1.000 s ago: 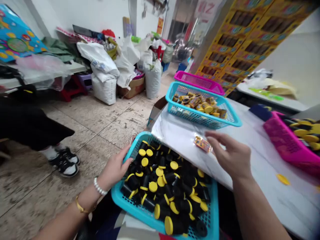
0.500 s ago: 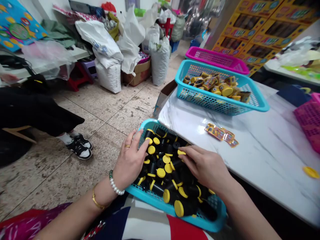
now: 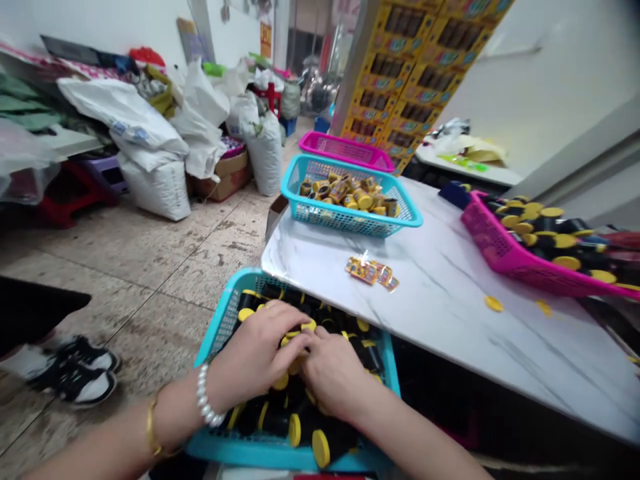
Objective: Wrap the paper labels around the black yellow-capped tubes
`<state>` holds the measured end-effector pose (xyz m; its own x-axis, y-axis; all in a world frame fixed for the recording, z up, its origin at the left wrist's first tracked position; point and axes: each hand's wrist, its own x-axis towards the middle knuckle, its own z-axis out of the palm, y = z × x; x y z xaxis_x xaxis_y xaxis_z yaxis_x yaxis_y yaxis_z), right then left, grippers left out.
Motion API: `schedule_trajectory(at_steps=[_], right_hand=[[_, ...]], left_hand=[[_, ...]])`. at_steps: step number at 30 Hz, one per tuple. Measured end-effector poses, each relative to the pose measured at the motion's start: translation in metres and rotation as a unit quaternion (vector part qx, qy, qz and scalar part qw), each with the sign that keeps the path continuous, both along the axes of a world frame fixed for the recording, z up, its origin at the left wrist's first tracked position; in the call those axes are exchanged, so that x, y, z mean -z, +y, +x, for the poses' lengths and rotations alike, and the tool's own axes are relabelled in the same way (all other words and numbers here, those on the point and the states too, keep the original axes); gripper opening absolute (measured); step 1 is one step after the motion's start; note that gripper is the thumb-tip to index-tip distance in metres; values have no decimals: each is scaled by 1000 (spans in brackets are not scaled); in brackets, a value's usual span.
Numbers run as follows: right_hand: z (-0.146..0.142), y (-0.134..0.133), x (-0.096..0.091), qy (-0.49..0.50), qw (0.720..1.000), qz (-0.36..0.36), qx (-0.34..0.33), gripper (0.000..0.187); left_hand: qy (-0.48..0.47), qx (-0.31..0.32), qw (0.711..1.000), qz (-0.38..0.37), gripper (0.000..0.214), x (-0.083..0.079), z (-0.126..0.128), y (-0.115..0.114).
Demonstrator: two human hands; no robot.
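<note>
A teal basket [image 3: 219, 331] rests on my lap, full of small black tubes with yellow caps [image 3: 320, 448]. Both hands are down in it. My left hand [image 3: 255, 353], with a pearl bracelet at the wrist, lies curled over the tubes, fingertips pinched at a yellow cap. My right hand [image 3: 333, 373] meets it from the right, fingers bent down among the tubes. What each hand grips is hidden under the fingers.
The white marble table [image 3: 450, 300] carries sticker labels [image 3: 373, 272], loose yellow caps [image 3: 494, 304], a teal basket of labelled tubes [image 3: 350, 200], and pink baskets [image 3: 505, 250]. White sacks [image 3: 150, 167] and another person's shoes [image 3: 75, 377] are on the floor at left.
My right hand came off the table into the lap basket, and both hands have closed together over the tubes. The view has swung right.
</note>
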<state>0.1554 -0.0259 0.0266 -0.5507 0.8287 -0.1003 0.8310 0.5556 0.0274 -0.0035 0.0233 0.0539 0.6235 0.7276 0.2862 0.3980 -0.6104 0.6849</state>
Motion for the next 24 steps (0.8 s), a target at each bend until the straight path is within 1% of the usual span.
schedule_trajectory(at_steps=[2,3,6,7,9,11,14,16,18,20,21,22,23,24], right_hand=[[-2,3,-2,0,1000,-2,6,19],[-3,3,-3,6,1000,-1,9,20],[1,1,-7,46,999,-9,15,14],[5,0,-9,68,997,-11,21,11],[17,-3,-15,135,990,3,44,12],[32,-5,-21,214,974,33,70,15],[56,-9,-28,307,945,73,90,18],[70,-12,-30,361,922,96,103,18],[82,-15,-30,417,891,120,135,16],[91,-15,-29,475,844,139,207,15],[94,-14,-29,507,813,135,254,17],[97,-12,-29,540,779,113,298,21],[99,-9,-29,573,747,66,332,29],[100,-6,-29,604,717,-3,349,37]], left_hand=[[-12,5,999,38,19,-8,29,25],[-13,7,998,54,20,-10,46,38],[-21,9,995,100,22,-5,99,75],[-2,4,994,108,20,-1,114,84],[41,16,991,123,17,5,137,97],[66,34,988,133,18,9,150,102],[72,48,986,143,21,10,150,100],[66,43,983,163,19,11,142,95],[40,39,979,194,19,13,128,86],[-5,40,972,233,19,14,110,75],[-31,40,965,257,18,14,100,69],[-54,40,956,284,17,13,91,62],[-71,42,946,314,17,11,82,56],[-83,48,935,342,20,9,73,51]])
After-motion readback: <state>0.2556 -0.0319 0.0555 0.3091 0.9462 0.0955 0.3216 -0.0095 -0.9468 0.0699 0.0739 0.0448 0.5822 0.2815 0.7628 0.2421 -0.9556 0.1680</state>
